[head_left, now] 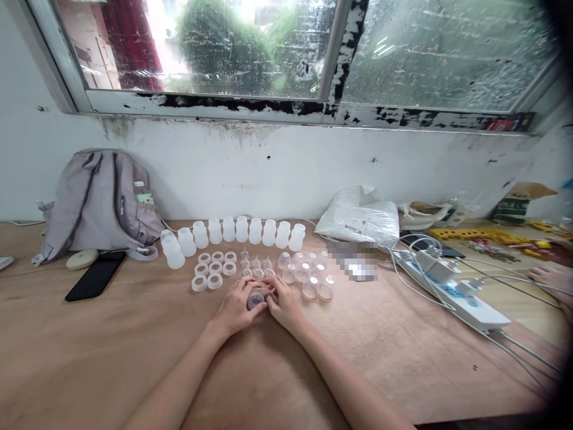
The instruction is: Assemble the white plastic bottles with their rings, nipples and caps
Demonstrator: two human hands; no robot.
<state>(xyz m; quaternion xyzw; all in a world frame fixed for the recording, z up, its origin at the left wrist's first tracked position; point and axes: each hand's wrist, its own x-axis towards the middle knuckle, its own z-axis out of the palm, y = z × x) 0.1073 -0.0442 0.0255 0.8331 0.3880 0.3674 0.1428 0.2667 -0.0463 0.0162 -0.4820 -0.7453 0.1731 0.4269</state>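
My left hand [237,306] curls its thumb and fingers around a translucent round bottle collar [255,300], with a clear piece inside it. Close against it, my right hand [285,302] has its fingers bent and its thumb drawn in; what they pinch is hidden. Just beyond my fingertips stand clear bottle nipples [255,264] in short rows. White collar rings [215,267] lie grouped to the left, and clear dome caps [324,291] to the right. Behind them, several frosted baby bottles [242,229] stand in a curved row, one at the left end topped with a clear part [166,235].
A grey backpack [101,203], a black phone [95,276] and a round beige case [82,258] are at the left. To the right are a white plastic package [362,218] and a power strip [456,295] with trailing cables. Another person's hand [553,279] shows at the far right.
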